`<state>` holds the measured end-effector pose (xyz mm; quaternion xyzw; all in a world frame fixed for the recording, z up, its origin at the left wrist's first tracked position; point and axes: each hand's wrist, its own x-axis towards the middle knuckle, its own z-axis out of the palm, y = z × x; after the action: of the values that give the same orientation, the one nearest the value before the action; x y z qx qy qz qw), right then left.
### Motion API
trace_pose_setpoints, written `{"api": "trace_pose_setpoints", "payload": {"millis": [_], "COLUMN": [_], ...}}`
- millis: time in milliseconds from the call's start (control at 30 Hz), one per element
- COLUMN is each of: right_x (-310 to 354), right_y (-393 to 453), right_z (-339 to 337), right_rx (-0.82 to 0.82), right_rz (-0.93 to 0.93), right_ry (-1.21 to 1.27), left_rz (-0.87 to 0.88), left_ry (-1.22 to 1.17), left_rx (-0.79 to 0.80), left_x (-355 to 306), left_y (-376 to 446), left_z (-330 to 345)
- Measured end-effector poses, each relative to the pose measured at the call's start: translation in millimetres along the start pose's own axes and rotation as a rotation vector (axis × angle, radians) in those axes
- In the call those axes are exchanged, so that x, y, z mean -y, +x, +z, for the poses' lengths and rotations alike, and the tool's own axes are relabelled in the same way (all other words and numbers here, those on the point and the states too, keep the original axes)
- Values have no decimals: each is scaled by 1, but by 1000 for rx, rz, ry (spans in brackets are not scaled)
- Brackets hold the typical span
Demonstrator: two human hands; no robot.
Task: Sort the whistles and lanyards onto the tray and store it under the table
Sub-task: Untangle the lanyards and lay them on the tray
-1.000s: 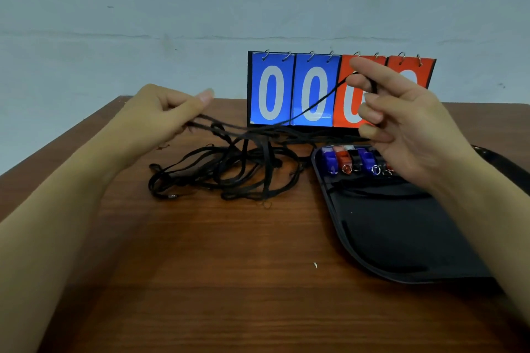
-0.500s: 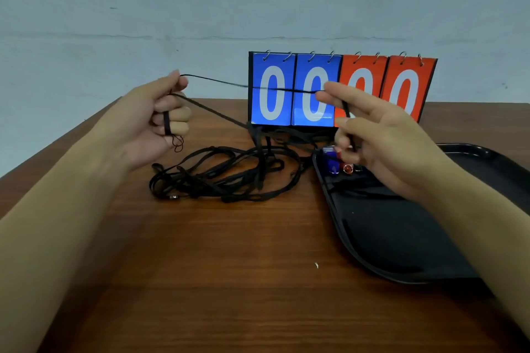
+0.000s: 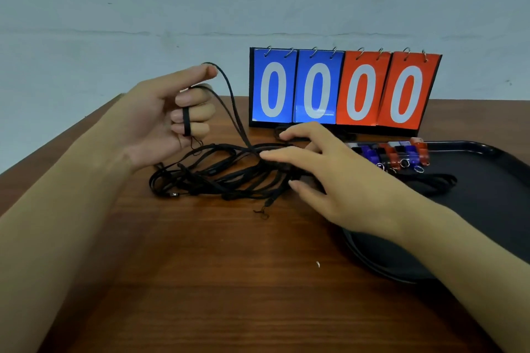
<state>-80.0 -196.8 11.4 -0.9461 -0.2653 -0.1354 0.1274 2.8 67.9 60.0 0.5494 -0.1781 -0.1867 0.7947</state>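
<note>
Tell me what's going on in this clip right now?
A person is untangling black lanyards at a wooden table. The left hand is raised with one lanyard looped over its fingers, the cord trailing down into the tangled pile. The right hand rests open on that pile. Blue, red and black whistles are lined up along the far edge of the black tray, with one lanyard bundle beside them. A scoreboard reads 0000.
</note>
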Motion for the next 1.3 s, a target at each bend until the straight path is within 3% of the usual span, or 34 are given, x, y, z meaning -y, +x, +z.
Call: {"api": "trace_pose_setpoints", "payload": {"millis": [133,300,433,533,633,733,1000,1300], "right_x": [-4,-9,2,8,0,-4,-7,0], "right_y": [4,6,7,7,6,6,7,5], "right_z": [6,5,-8,-25,-40,-49,-36,-37], "right_rx": [-5,-131,-281,-401,-506,-538,-587,-371], "right_rz": [27,39,94,150,208,283,452,473], "right_ry": [-131,-160,244,706,1107,1254,849,1077], "left_rz": [21,21,95,-92,-156,-129,-133,-157], "left_ry": [164,320,1186,1475,1490,1548,1608,1644], "left_rx": [-179,-264,-294,-107,-74,-108,-213,-208], "left_x": [-3,-2,15,24,29,30,26,21], "left_y": [0,4,7,7,11,14,15,13], "left_z": [-2,-11,-18,-14,-14,-23,-33,-48]}}
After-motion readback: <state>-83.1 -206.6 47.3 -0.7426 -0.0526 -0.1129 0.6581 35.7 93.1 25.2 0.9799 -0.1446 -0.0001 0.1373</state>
